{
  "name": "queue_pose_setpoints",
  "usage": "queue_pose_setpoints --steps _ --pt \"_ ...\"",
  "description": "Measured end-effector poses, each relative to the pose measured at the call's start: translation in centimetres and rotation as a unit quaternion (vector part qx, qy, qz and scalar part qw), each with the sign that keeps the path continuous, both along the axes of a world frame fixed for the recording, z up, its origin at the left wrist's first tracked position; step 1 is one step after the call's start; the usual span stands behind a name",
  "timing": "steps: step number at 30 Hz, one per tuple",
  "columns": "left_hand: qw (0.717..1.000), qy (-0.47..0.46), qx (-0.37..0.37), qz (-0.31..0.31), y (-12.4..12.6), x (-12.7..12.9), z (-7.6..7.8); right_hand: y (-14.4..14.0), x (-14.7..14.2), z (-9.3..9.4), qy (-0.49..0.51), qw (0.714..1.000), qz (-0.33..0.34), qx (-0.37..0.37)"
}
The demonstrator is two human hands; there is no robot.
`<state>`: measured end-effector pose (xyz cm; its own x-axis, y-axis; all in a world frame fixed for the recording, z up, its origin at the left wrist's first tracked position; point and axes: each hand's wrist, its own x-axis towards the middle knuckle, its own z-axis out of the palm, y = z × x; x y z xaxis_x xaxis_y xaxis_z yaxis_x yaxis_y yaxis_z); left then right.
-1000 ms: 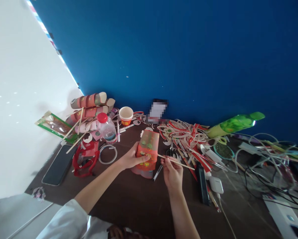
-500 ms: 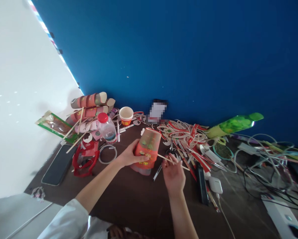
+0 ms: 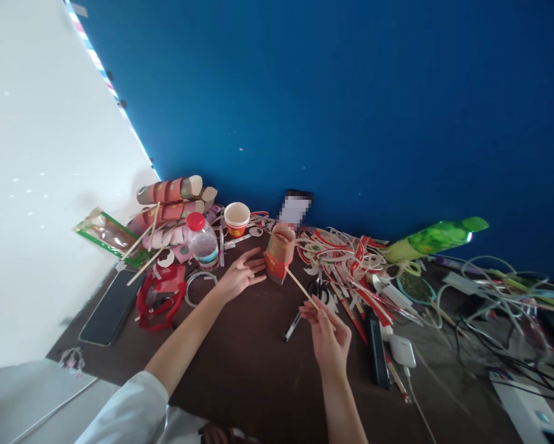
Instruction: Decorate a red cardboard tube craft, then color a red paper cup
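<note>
Upright, red-orange paper cup (image 3: 280,254) (green dots), stick-skewered

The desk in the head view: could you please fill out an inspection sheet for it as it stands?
Surface: dark brown table, crowded at the back.
Job's things: red paper cup on a thin wooden stick.
Clutter: water bottle, phone, strip pile, green bottle.
Grippers: right hand pinches the stick; left hand open beside the cup.
Cables: tangle at right.
Surroundings: blue wall.
</note>
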<state>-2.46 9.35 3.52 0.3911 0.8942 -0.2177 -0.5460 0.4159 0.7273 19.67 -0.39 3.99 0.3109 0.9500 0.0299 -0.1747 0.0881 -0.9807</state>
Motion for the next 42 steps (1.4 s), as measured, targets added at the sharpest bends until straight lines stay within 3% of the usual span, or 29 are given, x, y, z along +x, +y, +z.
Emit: queue_pose_setpoints --steps 2,4,8,10,13,18,27,33,42 --pt "0.992 -0.110 -0.049 -0.028 0.1 -0.3 -0.5 -0.6 -0.4 0.1 -0.140 0.988 0.031 0.050" --pt "0.979 -0.176 -0.098 -0.041 0.3 -0.7 -0.7 -1.1 -0.5 0.0 -0.262 0.957 0.072 0.106" --pt "0.964 -0.217 -0.149 -0.037 0.6 -1.6 -0.2 -1.8 -0.2 -1.0 -0.428 0.878 0.119 0.180" --pt "0.972 -0.187 -0.134 -0.048 0.6 -2.1 0.0 -2.0 0.2 -1.6 -0.480 0.847 0.113 0.197" --pt "0.993 -0.070 -0.080 -0.054 0.7 -2.6 -0.1 -2.1 1.0 -2.2 -0.521 0.824 0.096 0.203" --pt "0.997 0.015 -0.047 -0.065 0.8 -3.1 -0.3 -1.9 2.3 -1.9 -0.570 0.783 0.080 0.235" --pt "0.983 0.137 -0.005 -0.122 0.0 -1.8 1.1 -1.6 2.5 -1.3 -0.644 0.734 0.054 0.209" --pt "0.982 0.145 -0.010 -0.124 -0.4 -0.9 1.6 -2.2 2.2 -1.9 -0.670 0.711 -0.005 0.215" --pt "0.981 0.132 -0.028 -0.136 -0.4 -1.0 1.9 -2.4 1.5 -2.6 -0.613 0.753 -0.038 0.236"
